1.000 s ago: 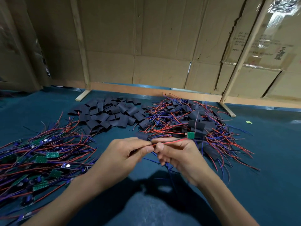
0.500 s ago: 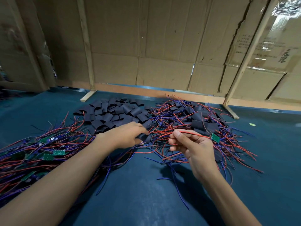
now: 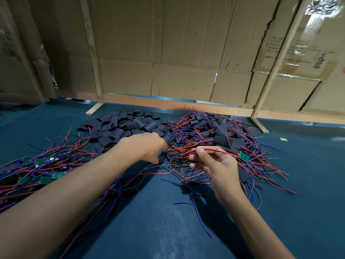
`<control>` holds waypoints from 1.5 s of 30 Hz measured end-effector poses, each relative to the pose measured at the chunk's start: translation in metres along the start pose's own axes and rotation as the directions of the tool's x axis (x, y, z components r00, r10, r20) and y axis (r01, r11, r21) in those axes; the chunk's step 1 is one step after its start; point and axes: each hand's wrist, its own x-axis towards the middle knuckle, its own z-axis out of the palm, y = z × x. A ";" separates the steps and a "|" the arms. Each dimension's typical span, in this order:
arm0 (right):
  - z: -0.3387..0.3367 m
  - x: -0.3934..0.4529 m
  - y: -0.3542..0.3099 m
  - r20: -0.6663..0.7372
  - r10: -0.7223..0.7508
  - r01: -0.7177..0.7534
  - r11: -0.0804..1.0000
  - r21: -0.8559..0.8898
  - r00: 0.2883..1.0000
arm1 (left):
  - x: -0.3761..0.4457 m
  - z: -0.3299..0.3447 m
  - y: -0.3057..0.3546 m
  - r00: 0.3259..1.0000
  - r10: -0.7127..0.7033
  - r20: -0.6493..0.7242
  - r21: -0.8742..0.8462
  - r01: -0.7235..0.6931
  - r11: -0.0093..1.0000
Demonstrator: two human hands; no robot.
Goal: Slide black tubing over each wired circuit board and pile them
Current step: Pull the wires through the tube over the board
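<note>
Flattened cardboard sheets (image 3: 183, 53) braced by pale wooden battens (image 3: 92, 58) are stood along the far edge of a dark teal worktop (image 3: 168, 230). At far centre a heap of short black tubing pieces (image 3: 119, 126) is spread, and just to its right a tangled pile of sleeved boards (image 3: 222, 135) with red and blue wires is seen, the two heaps touching where they meet. On the left, a loose mass of unsleeved wired boards (image 3: 44, 171) is laid, several green boards showing among the wires.

The left hand (image 3: 145, 148) is stretched forward to the near right edge of the tubing heap, knuckles up, with its fingers curled down round one black tubing piece (image 3: 162, 156) that is seen below the fingertips. The grip itself is largely hidden by the back of the hand.

The right hand (image 3: 216, 165) is held just right of centre, above the near edge of the wire tangle. A red wire (image 3: 214, 150) is pinched between its thumb and forefinger, and the other fingers are loosely curled. This wire is run rightward from the pinch to a small green circuit board (image 3: 244, 157), which is held up just beyond the hand and is bare of tubing.

A small yellow-green scrap (image 3: 283, 139) is seen on the worktop at far right.
</note>
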 end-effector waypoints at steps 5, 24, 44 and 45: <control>-0.002 0.002 -0.001 -0.027 0.012 -0.011 1.000 0.011 1.000 | 0.003 -0.011 0.013 0.997 -0.064 0.032 -0.006 0.064 0.998; -0.002 0.000 0.007 -0.016 0.049 -0.050 0.997 -0.052 0.999 | -0.004 0.012 0.011 0.993 -0.087 0.086 -0.211 0.103 0.972; -0.001 -0.002 -0.005 0.009 -0.122 0.122 0.992 -0.012 0.992 | -0.044 0.022 0.044 0.704 -0.187 -0.685 -0.589 -0.383 0.712; -0.001 -0.003 -0.006 0.007 -0.146 0.147 0.989 -0.030 0.989 | -0.046 0.028 0.048 0.657 -0.204 -0.725 -0.573 -0.413 0.708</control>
